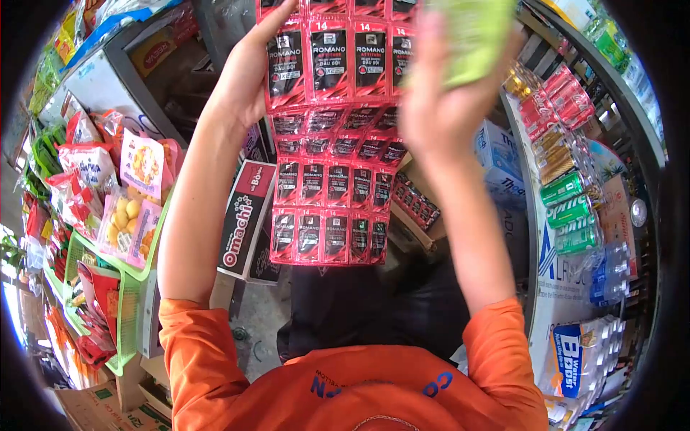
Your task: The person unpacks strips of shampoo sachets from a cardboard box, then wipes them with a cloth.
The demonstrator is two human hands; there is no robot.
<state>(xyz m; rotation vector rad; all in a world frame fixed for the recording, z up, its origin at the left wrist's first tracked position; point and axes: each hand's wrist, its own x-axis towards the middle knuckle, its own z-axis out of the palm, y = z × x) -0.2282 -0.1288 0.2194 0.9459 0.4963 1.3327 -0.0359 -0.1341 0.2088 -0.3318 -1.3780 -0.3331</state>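
A hanging sheet of red-and-black shampoo sachets (332,154) is held up in front of the person. The left hand (248,79) pinches its upper left edge. The right hand (438,108) is blurred at the sheet's upper right, with a pale green soft object (478,32) at its fingers; its grip cannot be told. Left, a green wire basket (136,271) holds snack packets (129,215). Right, a curved shelf (535,237) carries red and green drink cans (568,190).
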